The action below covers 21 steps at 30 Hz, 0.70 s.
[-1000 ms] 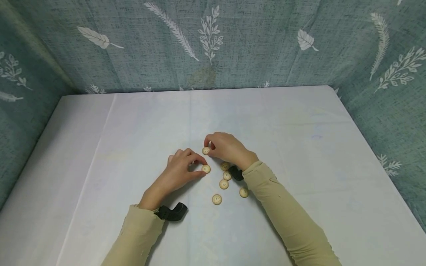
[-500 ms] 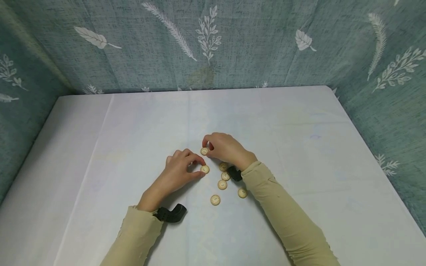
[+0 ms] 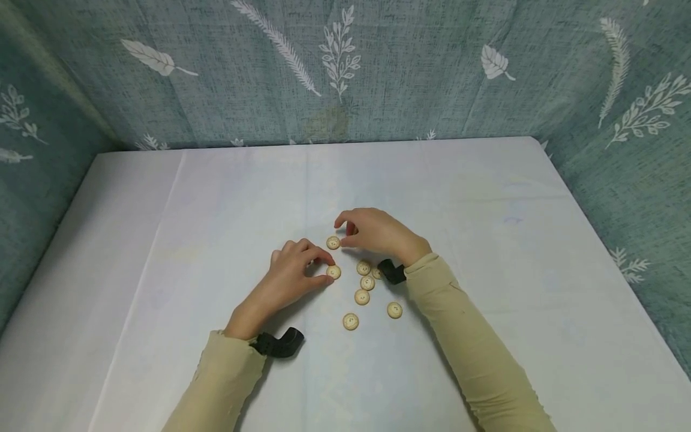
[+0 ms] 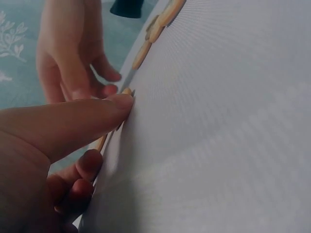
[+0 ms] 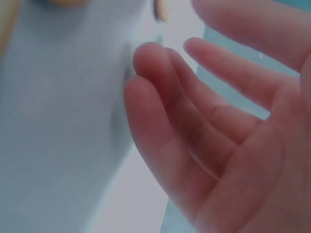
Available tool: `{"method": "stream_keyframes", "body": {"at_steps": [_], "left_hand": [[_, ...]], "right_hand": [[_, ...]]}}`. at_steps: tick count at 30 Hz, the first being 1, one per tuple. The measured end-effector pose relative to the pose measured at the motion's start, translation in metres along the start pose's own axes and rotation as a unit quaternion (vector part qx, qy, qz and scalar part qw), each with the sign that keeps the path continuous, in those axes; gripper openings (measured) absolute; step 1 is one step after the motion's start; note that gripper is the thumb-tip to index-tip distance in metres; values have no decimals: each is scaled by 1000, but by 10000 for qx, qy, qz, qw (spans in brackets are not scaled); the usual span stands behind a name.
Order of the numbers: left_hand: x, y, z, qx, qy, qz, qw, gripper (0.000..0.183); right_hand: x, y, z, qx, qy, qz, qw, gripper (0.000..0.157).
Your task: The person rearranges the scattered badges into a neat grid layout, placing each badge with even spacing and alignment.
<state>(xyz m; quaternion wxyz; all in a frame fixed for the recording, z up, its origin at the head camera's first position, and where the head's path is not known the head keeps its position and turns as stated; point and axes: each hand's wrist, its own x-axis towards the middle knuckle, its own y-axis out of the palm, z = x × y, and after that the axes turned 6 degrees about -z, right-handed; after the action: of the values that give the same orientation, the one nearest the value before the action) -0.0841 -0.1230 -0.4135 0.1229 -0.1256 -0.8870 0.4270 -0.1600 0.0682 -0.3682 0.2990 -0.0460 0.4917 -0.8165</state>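
Note:
Thumb and index finger of my left hand (image 3: pixel 288 277) pinch a round, pale wooden button (image 3: pixel 334 272) by its edges, flat on the white table in the head view. Just beyond it lies a second wooden button (image 3: pixel 333 242). My right hand (image 3: pixel 380 231) hovers to the right of that second button, thumb tip close by its rim and index finger lifted off. In the right wrist view the right hand's fingers (image 5: pixel 170 121) are relaxed, with nothing between them. The left thumb (image 4: pixel 114 104) stretches along the tabletop in the left wrist view, hiding part of a button.
Nearer the person lie several more wooden buttons: a loose column with a top button (image 3: pixel 364 267), one button (image 3: pixel 394 309) to the right and one button (image 3: pixel 351 321) in front. Another button (image 3: pixel 376 273) is partly hidden by the black right wrist camera (image 3: pixel 391 272). A green curtain (image 3: pixel 399 72) hangs behind.
My right hand has let go of the far button and drawn back slightly right and away, uncovering a button under the wrist camera. My left hand stays on its button.

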Motion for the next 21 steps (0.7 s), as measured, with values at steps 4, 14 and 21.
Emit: {"method": "stream_keyframes", "body": {"at_steps": [4, 14, 21], "left_hand": [[0, 0, -1, 19, -7, 36, 10000, 22], [5, 1, -3, 31, -67, 59, 10000, 21], [1, 1, -2, 42, -65, 38, 10000, 21]], "right_hand": [[-4, -13, -6, 138, 40, 29, 9999, 35], [-17, -34, -12, 379, -135, -174, 9990, 35], [-29, -34, -17, 287, -305, -140, 9990, 35]]}}
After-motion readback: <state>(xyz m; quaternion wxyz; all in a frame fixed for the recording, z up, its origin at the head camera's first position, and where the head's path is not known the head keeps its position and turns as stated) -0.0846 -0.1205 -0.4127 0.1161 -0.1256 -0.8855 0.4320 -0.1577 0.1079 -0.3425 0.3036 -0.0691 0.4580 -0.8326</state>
